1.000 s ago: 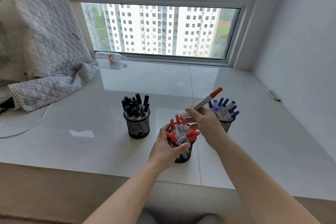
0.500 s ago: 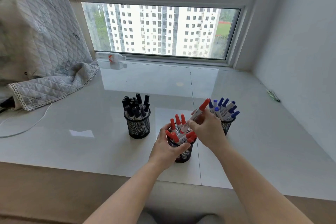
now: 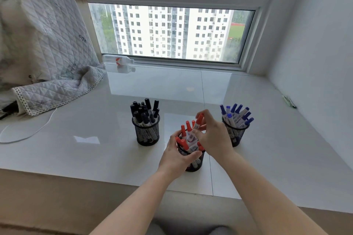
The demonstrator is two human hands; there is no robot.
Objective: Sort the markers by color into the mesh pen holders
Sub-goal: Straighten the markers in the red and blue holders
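Presently I note the left hand (image 3: 176, 156) curled round the middle mesh holder (image 3: 193, 160) on the counter (image 3: 95, 149); the right hand (image 3: 212, 135) pinches a red marker (image 3: 198, 121), tilted, lower end among the red markers inside that holder.

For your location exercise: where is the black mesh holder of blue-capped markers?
Head view, right side: black mesh holder of blue-capped markers stands beyond the right hand.

Three black mesh holders (image 3: 148, 134) on a glossy white sill (image 3: 267, 149): black-capped markers (image 3: 145, 110) centre left, red-capped markers (image 3: 186, 135) lower centre, blue-capped markers (image 3: 236, 114) right; grey quilted blanket (image 3: 47, 53), white lace trim, upper left
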